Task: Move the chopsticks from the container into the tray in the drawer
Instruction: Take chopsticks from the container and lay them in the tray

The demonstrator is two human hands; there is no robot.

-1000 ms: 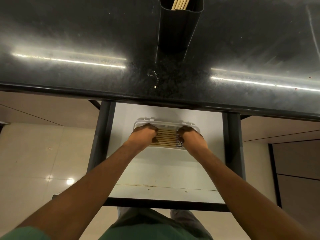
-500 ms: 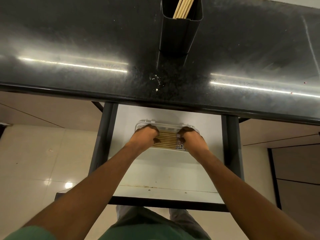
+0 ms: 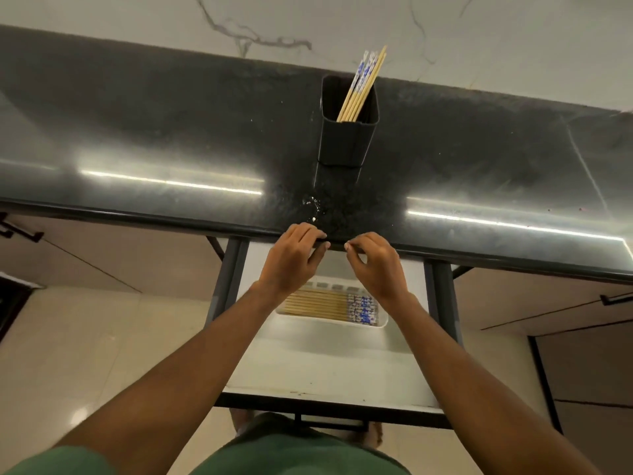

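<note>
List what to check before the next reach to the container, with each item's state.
1. Left hand empty: ok.
2. Right hand empty: ok, nothing shows between its fingers.
3. Standing chopsticks wait in the container: ok.
4. Container upright on the countertop: ok.
5. Drawer open, tray uncovered: ok.
6. Room in tray beside the laid chopsticks: cannot tell.

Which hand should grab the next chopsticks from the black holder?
Probably the right hand: it's empty and sits almost straight in front of the container, and the chopsticks lean toward its side. The left hand sits further off.
</note>
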